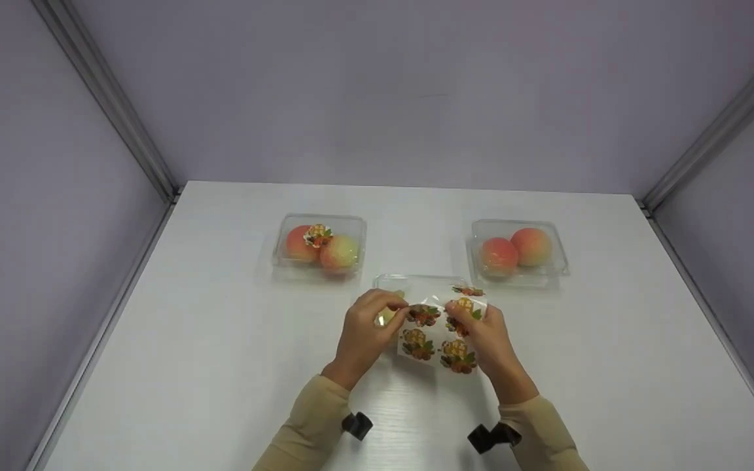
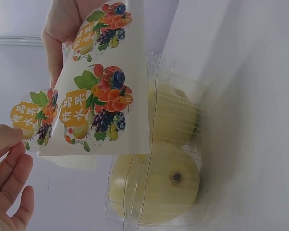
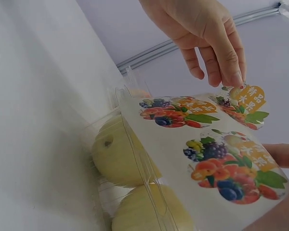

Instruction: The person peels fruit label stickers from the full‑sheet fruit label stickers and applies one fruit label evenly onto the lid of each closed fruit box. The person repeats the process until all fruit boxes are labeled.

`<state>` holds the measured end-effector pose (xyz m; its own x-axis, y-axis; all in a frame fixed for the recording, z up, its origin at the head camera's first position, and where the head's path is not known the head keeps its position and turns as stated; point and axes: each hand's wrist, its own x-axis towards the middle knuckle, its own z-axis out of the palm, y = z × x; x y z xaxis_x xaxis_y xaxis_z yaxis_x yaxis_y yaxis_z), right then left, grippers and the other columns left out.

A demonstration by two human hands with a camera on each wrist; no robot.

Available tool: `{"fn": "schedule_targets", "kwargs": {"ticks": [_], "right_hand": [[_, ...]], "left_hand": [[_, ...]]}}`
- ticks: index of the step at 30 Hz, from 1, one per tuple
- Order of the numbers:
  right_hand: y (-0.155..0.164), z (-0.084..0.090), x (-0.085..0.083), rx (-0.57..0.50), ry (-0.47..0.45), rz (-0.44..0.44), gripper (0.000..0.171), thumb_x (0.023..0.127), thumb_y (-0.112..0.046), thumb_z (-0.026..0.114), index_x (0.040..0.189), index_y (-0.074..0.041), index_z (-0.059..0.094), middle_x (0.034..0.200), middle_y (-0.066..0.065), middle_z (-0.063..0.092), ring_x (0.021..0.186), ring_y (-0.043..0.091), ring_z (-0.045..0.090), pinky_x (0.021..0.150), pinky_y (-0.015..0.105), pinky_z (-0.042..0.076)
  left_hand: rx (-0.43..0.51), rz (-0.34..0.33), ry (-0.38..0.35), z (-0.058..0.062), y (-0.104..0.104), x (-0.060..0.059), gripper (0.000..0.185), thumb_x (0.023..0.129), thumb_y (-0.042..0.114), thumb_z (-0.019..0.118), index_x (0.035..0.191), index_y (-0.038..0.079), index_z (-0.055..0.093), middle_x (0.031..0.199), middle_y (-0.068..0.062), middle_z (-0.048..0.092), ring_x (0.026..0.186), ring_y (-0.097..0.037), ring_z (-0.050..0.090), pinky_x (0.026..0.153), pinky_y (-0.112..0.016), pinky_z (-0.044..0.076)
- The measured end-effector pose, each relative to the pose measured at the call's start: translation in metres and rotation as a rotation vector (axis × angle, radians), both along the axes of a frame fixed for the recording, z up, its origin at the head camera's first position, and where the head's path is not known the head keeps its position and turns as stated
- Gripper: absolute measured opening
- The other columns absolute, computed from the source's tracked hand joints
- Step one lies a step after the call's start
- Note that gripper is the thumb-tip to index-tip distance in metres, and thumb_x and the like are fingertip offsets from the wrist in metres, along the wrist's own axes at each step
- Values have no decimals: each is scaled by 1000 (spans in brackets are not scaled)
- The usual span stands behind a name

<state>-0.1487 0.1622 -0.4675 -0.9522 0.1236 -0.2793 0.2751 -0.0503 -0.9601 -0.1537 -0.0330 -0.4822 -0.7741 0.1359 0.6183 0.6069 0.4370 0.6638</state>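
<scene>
fingers of left hand (image 1: 365, 330) pinch one sticker (image 1: 423, 315); right hand (image 1: 489, 340) grips the sticker sheet (image 1: 439, 340), centre frame. three clear boxes: one (image 1: 416, 285) under the sheet, two behind (image 1: 319, 246) (image 1: 518, 252).

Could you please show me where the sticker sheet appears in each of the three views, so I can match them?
Head view: the sticker sheet sits low in the centre, held between the left hand and the right hand.
Left wrist view: it fills the upper left, hanging before the box.
Right wrist view: it runs across the centre and lower right.
Shared landmark: the clear box of yellow fruit right behind the sheet.
</scene>
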Motion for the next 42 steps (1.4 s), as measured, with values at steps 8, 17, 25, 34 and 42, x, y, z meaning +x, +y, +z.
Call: {"fn": "schedule_targets", "kwargs": {"ticks": [8,17,25,34,42], "right_hand": [[1,-1,0,41,-12,-21,25,91,-17,65,106,3,58,75,-2,69,70,10,67,65,24,55],[2,-2,-1,68,-21,-26,27,91,-18,66,107,1,58,74,-4,67,69,9,65,64,24,54],[6,-4,-2,46,-3,-25,26,92,-17,64,108,2,58,76,-5,66,71,9,64,66,24,54],[7,-8,-4,73,-14,-12,38,93,-25,63,123,-1,57,96,0,71,83,8,66,76,24,54],[0,-11,-6,92,-43,-13,33,94,-17,51,123,-3,57,98,0,68,84,7,62,76,23,52]], "left_hand": [[32,-15,23,1,-1,-1,5,84,11,73,89,11,70,88,-1,69,83,-11,63,78,-25,53],[51,-34,29,2,-1,-1,6,84,10,73,89,9,70,87,-3,69,82,-12,64,76,-27,54],[93,-64,63,2,-2,-2,6,84,8,73,89,8,70,86,-3,69,80,-12,65,73,-29,55],[141,-70,69,6,-9,-6,5,84,7,72,88,8,70,84,-4,69,79,-13,65,74,-28,56],[121,-8,39,9,-23,-10,5,84,5,72,88,8,70,85,-4,70,80,-13,65,77,-25,55]]}}
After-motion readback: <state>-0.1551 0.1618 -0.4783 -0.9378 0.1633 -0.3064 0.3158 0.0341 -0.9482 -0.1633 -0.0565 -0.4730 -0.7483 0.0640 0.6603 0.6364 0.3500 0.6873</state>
